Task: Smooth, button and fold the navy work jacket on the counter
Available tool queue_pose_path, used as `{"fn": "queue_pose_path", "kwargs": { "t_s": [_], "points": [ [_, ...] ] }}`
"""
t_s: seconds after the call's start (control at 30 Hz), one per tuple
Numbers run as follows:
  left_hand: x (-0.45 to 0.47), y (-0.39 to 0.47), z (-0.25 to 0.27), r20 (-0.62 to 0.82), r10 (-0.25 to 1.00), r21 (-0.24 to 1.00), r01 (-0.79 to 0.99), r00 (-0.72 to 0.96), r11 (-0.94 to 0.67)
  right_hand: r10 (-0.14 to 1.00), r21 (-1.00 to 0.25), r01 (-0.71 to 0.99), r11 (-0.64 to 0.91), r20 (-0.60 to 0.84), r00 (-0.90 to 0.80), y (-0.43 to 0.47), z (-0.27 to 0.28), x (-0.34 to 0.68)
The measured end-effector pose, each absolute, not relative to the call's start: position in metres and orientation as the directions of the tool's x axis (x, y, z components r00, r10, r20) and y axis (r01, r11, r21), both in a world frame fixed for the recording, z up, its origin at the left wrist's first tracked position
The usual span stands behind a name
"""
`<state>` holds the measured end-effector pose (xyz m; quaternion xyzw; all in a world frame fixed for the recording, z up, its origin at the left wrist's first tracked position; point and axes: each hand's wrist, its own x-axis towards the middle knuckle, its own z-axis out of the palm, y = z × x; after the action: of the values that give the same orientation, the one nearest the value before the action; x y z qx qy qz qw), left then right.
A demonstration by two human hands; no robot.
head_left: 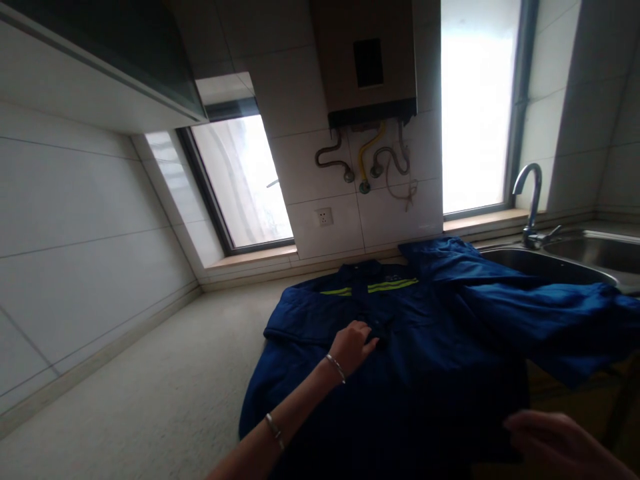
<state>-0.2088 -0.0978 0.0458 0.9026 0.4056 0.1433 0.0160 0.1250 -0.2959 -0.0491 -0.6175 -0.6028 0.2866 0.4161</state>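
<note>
A dark blue work jacket [415, 360] with yellow-green stripes lies spread on the counter, collar toward the wall. One sleeve [300, 313] is folded inward across its front, while the other sleeve [540, 307] stretches out to the right past the sink edge. My left hand [353, 347], with bracelets on the arm, rests on the middle of the jacket, its fingers curled onto the cloth near the folded sleeve's end. At the lower right, my right hand [555, 437] hovers beside the jacket's hem, apart from my left. It is dim and blurred, so its fingers are unclear.
The pale counter [165, 373] extends to the left. A metal sink [600, 257] with a tap [533, 207] stands at the right, partly covered by the jacket. A water heater [370, 60] with pipes hangs above a wall socket [324, 217], between two windows.
</note>
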Motion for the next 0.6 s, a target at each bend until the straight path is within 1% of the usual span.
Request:
{"fn": "queue_pose_path", "kwargs": {
  "t_s": [0.07,0.1,0.2,0.3,0.4,0.5,0.57,0.6],
  "points": [
    [-0.192,-0.098,0.035,0.265,0.728,0.094,0.735,0.632,-0.672,0.986,-0.872,0.461,0.162,0.162,-0.038,-0.271,-0.029,0.109],
    [-0.187,-0.099,0.030,0.271,0.720,0.066,0.734,0.639,-0.676,0.975,-0.848,0.482,0.223,0.202,-0.096,-0.258,-0.015,0.099],
    [-0.181,-0.105,0.021,0.298,0.687,0.011,0.717,0.663,-0.697,0.899,-0.681,0.593,0.429,0.382,-0.212,-0.219,0.024,0.065],
    [-0.186,-0.112,0.018,0.320,0.663,0.050,0.687,0.677,-0.725,0.808,-0.500,0.656,0.565,0.497,-0.316,-0.177,0.042,0.035],
    [-0.192,-0.110,0.021,0.327,0.678,0.175,0.662,0.659,-0.729,0.762,-0.316,0.734,0.602,0.501,-0.410,-0.135,0.040,0.016],
    [-0.206,-0.090,0.033,0.366,0.734,0.317,0.664,0.573,-0.677,0.721,-0.107,0.759,0.643,0.421,-0.551,-0.103,0.035,0.007],
    [-0.228,-0.068,0.048,0.393,0.787,0.351,0.714,0.475,-0.606,0.691,0.009,0.745,0.666,0.367,-0.623,-0.090,0.034,0.004],
    [-0.242,-0.055,0.056,0.393,0.816,0.333,0.761,0.424,-0.556,0.679,0.057,0.740,0.671,0.355,-0.643,-0.086,0.034,0.003]
  ]
}}
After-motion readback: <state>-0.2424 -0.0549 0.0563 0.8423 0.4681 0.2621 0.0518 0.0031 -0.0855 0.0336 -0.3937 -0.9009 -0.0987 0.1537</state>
